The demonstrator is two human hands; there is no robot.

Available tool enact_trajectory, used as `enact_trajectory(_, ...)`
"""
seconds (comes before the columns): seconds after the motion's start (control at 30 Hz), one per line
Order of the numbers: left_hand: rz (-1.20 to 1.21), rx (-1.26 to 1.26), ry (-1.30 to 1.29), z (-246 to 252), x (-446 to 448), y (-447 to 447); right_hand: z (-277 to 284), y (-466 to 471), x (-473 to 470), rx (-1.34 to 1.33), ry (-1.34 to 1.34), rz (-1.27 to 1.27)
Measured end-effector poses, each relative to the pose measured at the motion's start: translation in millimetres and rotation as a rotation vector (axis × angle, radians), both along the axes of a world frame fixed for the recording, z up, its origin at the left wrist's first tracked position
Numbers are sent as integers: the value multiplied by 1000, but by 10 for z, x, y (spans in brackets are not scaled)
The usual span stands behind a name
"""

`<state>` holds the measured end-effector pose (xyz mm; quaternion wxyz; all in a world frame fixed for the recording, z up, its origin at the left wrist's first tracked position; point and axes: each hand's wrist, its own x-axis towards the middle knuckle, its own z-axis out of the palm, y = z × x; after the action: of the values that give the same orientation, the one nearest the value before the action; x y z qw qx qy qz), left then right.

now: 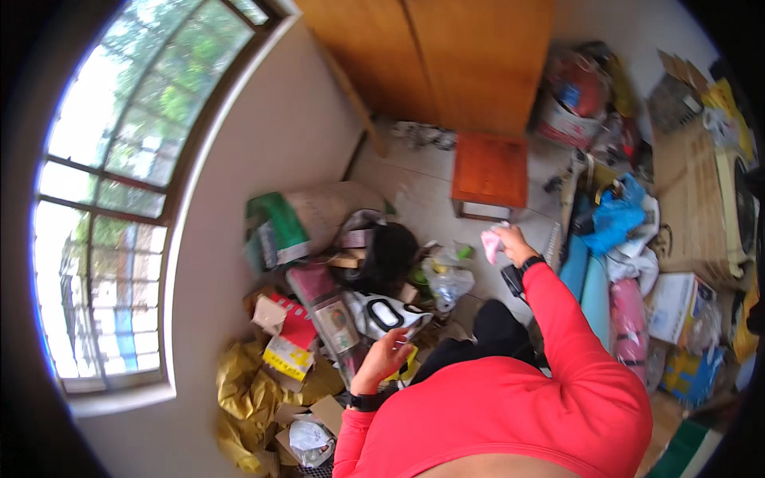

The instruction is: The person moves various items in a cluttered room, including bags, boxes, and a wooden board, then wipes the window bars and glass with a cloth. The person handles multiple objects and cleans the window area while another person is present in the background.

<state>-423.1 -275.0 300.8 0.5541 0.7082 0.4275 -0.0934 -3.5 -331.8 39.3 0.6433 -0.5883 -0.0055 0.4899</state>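
Observation:
My right hand (pixel 514 240) reaches forward, gripping a small pink-and-white cloth (pixel 492 244) that hangs from the fingers. Just beyond it stands a reddish-brown wooden stool (pixel 490 170) on the tiled floor. Below my right wrist is a small black object (pixel 513 281), too blurred to name. My left hand (pixel 382 358) is held low near my body, its fingers slightly bent and apart, with nothing in it. A white bag with a black oval handle opening (pixel 385 313) lies just past my left hand, among the heap there.
On the left are a stuffed sack (pixel 334 209), a long pink package (pixel 314 293), gold-coloured wrapping (pixel 245 400) and open cardboard boxes. Rolled mats (pixel 594 299), a blue plastic bag (pixel 618 218) and a large flat carton (pixel 684 197) line the right. A wooden cabinet (pixel 484 60) stands ahead.

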Motion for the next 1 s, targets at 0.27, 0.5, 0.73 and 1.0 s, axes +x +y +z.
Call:
enact_trajectory(0.27,-126,-186,34,-534,1257,474,-1578,133,1868,-227,-118,-201)
enact_trajectory(0.5,268,-388,296,-1289,2337,936,-3099,567,3391,-688,-503,-147)
enact_trajectory(0.73,524,-619,403,-1635,2623,977,-2992,797,3465,-231,469,-271)
enact_trajectory(1.0,616,-693,417,-2009,2598,903,-2837,1254,2779,-193,402,7)
